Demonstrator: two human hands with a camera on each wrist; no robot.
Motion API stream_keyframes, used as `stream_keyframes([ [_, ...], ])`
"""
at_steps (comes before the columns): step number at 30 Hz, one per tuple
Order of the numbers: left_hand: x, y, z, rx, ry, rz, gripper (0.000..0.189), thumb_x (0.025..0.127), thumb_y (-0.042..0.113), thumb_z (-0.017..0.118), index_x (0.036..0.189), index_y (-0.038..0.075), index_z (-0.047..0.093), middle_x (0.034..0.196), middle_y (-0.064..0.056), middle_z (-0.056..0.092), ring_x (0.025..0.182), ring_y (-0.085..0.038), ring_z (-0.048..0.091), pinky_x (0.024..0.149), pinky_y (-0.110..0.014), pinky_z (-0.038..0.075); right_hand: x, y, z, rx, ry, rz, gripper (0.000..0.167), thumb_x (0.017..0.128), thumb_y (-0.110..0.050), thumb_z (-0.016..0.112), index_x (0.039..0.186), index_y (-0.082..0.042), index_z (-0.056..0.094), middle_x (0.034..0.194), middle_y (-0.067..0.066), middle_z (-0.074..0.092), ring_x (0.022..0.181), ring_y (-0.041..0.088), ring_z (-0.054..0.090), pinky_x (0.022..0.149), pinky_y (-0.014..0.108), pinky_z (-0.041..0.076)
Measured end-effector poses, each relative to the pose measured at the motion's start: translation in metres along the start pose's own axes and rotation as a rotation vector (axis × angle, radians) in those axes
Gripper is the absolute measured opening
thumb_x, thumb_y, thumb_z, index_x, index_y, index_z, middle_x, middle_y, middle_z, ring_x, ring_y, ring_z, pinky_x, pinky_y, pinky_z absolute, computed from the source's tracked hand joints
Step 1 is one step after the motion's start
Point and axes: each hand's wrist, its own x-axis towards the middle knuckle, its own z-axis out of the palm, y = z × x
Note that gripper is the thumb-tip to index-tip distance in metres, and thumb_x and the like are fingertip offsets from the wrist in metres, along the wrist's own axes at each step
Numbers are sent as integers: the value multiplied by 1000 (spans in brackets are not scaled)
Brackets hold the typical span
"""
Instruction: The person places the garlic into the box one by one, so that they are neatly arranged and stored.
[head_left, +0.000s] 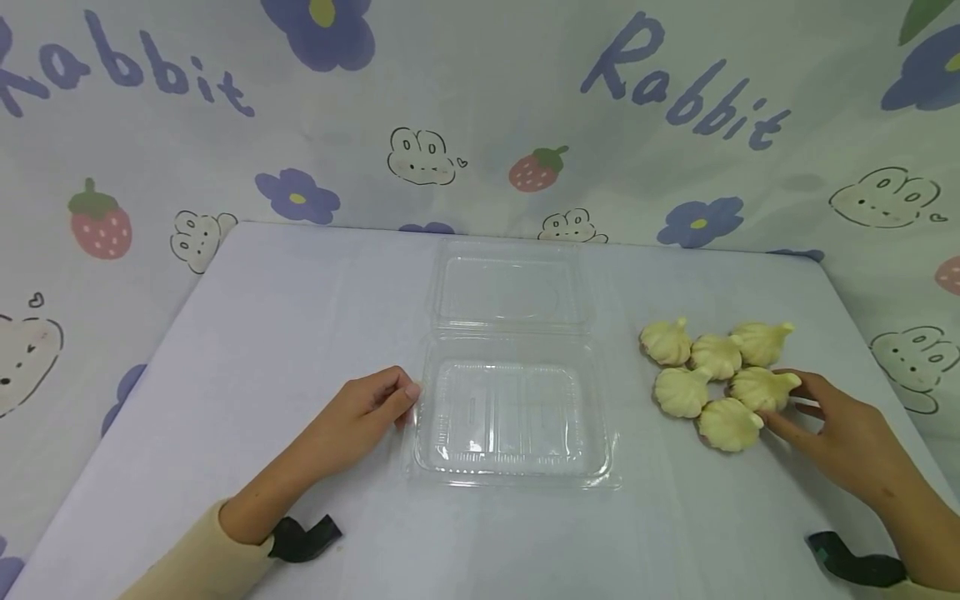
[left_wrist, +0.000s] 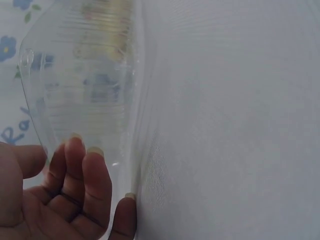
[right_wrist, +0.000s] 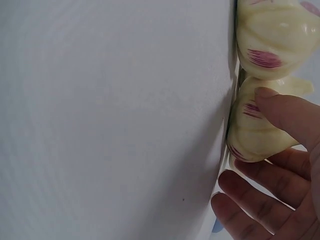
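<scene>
Beige sleeve nearest, head view. Left hand at left rim of clear container, lid folded back. Right hand at garlic bulb, on counter right of container; five other bulbs crowd far and left sides. Left wrist: fingers and thumb pinch thin rim; plastic probably light, flexy. Right wrist: fingers clamped around bulb's glossy belly, good hold; likely light, stiff, slippery.

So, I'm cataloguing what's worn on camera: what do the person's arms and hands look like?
The left hand and right hand wear no gloves. The left sleeve is cream; only a sliver of the right sleeve shows. A curved black piece juts out beside each.
</scene>
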Motion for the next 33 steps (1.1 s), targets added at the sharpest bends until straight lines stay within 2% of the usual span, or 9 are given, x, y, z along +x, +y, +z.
stream_keyframes([
  [9, 0, 0, 1, -8, 2, -1, 29, 112, 36, 52, 88, 20, 61, 82, 2, 63, 79, -20, 59, 71, -28, 47, -1, 0, 1, -4, 44, -17, 70, 91, -27, 85, 138, 10, 49, 123, 45, 57, 105, 66, 59, 74, 68, 54],
  [16, 0, 0, 1, -9, 2, -4, 30, 112, 35, 52, 87, 20, 61, 81, 1, 63, 76, -21, 57, 69, -28, 44, -2, 1, -2, -12, 53, 2, 74, 91, -31, 85, 138, 12, 48, 123, 46, 56, 105, 66, 59, 76, 69, 54],
  [24, 0, 0, 2, -28, -2, -15, 31, 112, 35, 52, 87, 18, 61, 81, -1, 62, 79, -22, 59, 71, -29, 47, -4, -3, -13, -7, 106, -28, 73, 86, -35, 88, 134, 8, 54, 120, 46, 59, 101, 66, 61, 75, 70, 53],
  [33, 0, 0, 2, -28, -1, -24, 31, 112, 34, 52, 88, 18, 61, 80, -2, 61, 78, -22, 59, 70, -29, 48, -7, -8, -27, 2, 151, -38, 72, 84, -28, 90, 132, 11, 53, 120, 45, 58, 104, 68, 58, 74, 70, 52],
])
